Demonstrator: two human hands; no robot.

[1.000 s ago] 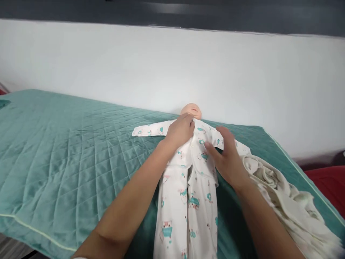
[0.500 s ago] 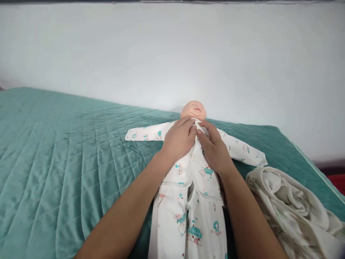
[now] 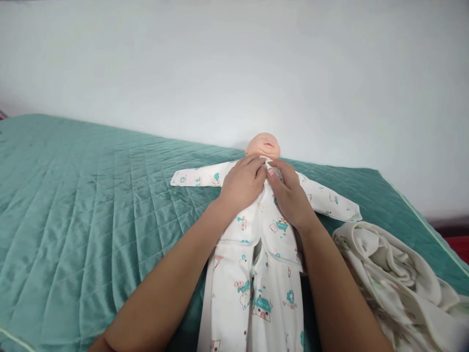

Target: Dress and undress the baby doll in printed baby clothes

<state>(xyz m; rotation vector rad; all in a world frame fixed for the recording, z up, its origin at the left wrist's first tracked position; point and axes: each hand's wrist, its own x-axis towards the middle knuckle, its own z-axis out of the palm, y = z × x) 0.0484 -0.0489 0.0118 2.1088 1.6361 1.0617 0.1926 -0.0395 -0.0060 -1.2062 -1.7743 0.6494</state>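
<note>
A baby doll (image 3: 264, 144) lies on its back on the teal quilted bed (image 3: 91, 195), dressed in a white sleepsuit (image 3: 256, 274) printed with teal and red pictures. Its sleeves are spread out to both sides. My left hand (image 3: 242, 185) and my right hand (image 3: 289, 194) rest side by side on the doll's chest just below its neck. The fingertips of both hands pinch the front edges of the sleepsuit where they meet at the collar. Both my forearms reach up along the doll's body and cover part of its sides.
A crumpled cream cloth (image 3: 399, 283) lies on the bed to the right of the doll. A plain white wall (image 3: 234, 68) runs right behind the doll's head. The bed's right edge (image 3: 421, 220) slants away, with something red beyond it.
My right hand has moved from the doll's right side up to the collar, beside my left hand. The view has tilted down and closer; the doll's right sleeve now lies spread out.
</note>
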